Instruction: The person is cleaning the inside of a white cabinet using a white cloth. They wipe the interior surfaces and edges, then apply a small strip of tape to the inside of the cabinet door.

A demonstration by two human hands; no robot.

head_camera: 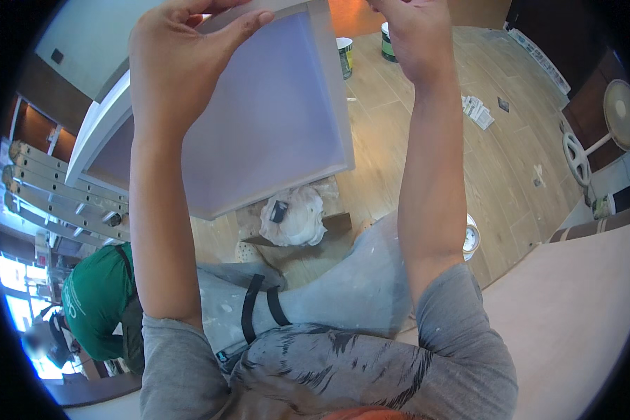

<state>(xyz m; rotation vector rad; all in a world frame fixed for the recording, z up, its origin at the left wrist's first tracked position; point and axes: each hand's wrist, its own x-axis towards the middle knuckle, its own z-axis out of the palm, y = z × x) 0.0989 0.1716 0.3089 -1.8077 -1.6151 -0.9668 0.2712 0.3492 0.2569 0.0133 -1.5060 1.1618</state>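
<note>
My left hand [189, 58] is raised at the top of the view, its thumb stretched out in front of a large panel [262, 100] with a purplish-grey face and a raised white rim. A pale strip [273, 7] runs along the top beside that thumb. Whether the fingers grip it I cannot tell, as their tips are partly cut off. Up and to the right of the panel is my right hand [420, 39]; its fingertips leave the picture, so anything in them is hidden. Below the panel lies crumpled white plastic sheeting [299, 223] with a small dark block [279, 211] on it.
Two paint buckets [345, 58] [387, 44] stand beyond the panel. A paint can [471, 239] is by my right elbow. Newspaper [478, 112] lies on the wood-look floor [504, 173]. A pedestal fan [620, 113] is at right; a folded ladder [63, 189] and co-worker [97, 299] are left.
</note>
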